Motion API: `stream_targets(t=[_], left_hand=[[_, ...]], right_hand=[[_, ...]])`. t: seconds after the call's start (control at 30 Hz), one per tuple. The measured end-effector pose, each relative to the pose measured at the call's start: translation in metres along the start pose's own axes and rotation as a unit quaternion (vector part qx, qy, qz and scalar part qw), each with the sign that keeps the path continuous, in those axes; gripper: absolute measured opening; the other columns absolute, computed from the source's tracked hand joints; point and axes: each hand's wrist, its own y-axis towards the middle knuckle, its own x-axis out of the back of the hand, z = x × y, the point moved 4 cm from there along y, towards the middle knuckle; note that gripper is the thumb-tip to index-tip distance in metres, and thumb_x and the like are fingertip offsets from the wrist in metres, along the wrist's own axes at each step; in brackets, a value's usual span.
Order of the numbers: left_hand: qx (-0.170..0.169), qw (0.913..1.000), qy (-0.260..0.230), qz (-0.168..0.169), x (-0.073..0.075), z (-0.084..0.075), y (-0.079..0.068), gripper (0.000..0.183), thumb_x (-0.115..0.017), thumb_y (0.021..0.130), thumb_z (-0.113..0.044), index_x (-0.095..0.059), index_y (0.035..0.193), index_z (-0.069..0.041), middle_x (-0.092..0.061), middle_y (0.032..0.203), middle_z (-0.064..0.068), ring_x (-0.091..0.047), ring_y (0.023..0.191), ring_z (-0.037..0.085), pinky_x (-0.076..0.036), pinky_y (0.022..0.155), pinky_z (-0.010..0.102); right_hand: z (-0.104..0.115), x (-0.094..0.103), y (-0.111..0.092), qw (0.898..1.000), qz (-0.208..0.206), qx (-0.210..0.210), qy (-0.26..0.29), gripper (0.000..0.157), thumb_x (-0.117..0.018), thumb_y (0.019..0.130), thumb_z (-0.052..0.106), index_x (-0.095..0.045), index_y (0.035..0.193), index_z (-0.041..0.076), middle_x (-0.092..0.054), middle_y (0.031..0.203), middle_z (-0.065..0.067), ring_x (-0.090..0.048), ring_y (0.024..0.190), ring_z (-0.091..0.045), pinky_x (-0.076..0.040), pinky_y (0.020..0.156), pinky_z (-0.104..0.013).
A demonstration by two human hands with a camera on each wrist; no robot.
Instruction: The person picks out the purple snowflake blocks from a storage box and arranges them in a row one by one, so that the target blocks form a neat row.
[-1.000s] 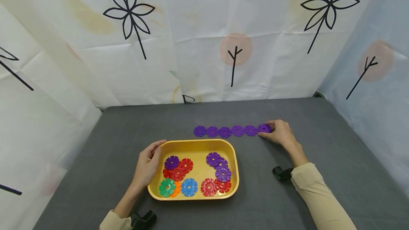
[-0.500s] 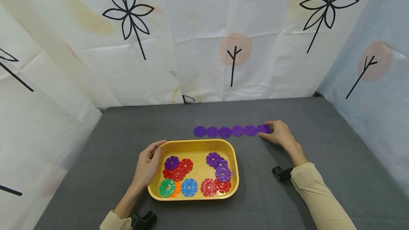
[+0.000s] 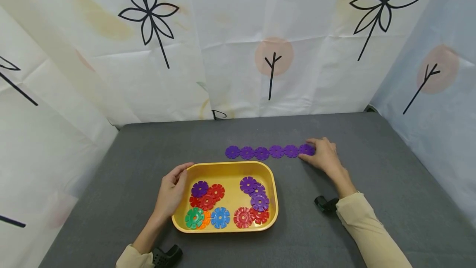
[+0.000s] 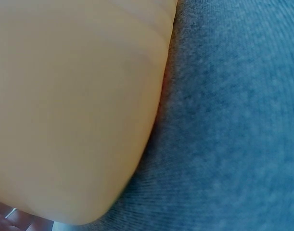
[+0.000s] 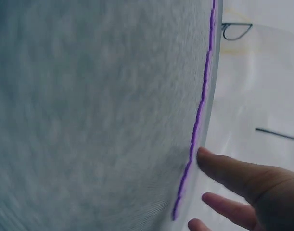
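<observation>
Head view showed the left hand [image 3: 171, 193] gripping the yellow tray [image 3: 223, 169] by its left rim and, beyond it, the right hand [image 3: 324, 156] pinching the rightmost purple flower disc [image 3: 306, 149] of a row [image 3: 262, 154], apparently the joining step, which called for careful edge alignment.

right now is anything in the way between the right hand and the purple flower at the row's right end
Nothing visible: the right hand holds the end flower by its edges, and the yellow tray lies clear of both.
</observation>
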Motion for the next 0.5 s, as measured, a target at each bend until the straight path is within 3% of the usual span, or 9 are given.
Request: stream_targets(t=[0.23,0.5], left_hand=[[0.002,1.0,0.005,-0.003,0.0,0.0,0.001,0.035,-0.042,0.111,-0.019,-0.06,0.138,-0.006,-0.067,0.129,0.018,-0.064,0.111,0.03,-0.049,0.082,0.01],[-0.004,1.0,0.005,-0.003,0.0,0.001,0.0,0.034,-0.043,0.111,-0.018,-0.061,0.137,-0.006,-0.069,0.123,0.019,-0.061,0.098,0.025,-0.047,0.073,0.016]], right_hand=[[0.04,0.007,-0.011,0.999,-0.016,0.024,0.034,0.054,-0.075,0.092,0.02,-0.059,0.136,-0.007,-0.058,0.126,-0.034,-0.049,0.113,-0.047,-0.037,0.096,-0.062],[0.086,0.003,-0.026,0.995,-0.008,0.072,0.072,0.05,-0.076,0.092,0.021,-0.062,0.136,0.001,-0.06,0.123,-0.025,-0.051,0.116,-0.045,-0.046,0.093,-0.059]])
